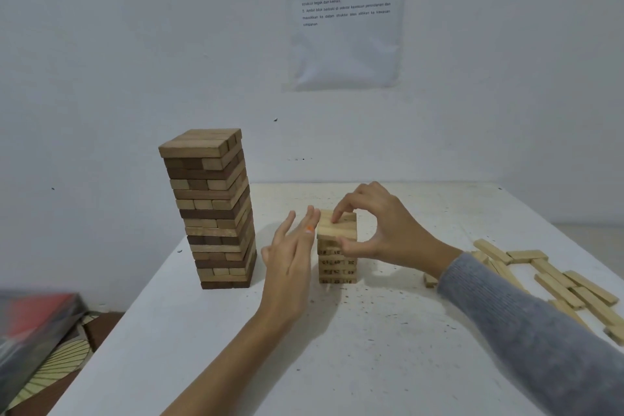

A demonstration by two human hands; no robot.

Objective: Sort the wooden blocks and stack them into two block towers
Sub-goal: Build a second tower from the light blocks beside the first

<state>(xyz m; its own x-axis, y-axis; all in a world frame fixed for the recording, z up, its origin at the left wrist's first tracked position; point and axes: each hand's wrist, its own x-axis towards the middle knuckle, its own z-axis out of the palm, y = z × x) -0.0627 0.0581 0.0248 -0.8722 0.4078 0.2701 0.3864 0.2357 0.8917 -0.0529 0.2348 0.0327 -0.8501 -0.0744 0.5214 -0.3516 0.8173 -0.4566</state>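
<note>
A tall tower (216,209) of mixed light and dark wooden blocks stands at the table's left. A short tower (337,262) of small pale numbered blocks stands in the middle. My right hand (381,230) pinches the top layer of the short tower (332,230), index finger on top and thumb against the front edge. My left hand (290,263) has straight fingers, and its fingertips touch the left side of that top layer. Several loose pale blocks (560,280) lie at the right of the table.
The white table (371,348) is speckled with dark crumbs and meets a white wall at the back. A printed sheet (344,10) hangs on the wall. On the floor at lower left lie a red and grey box (30,324) and a patterned mat (57,361).
</note>
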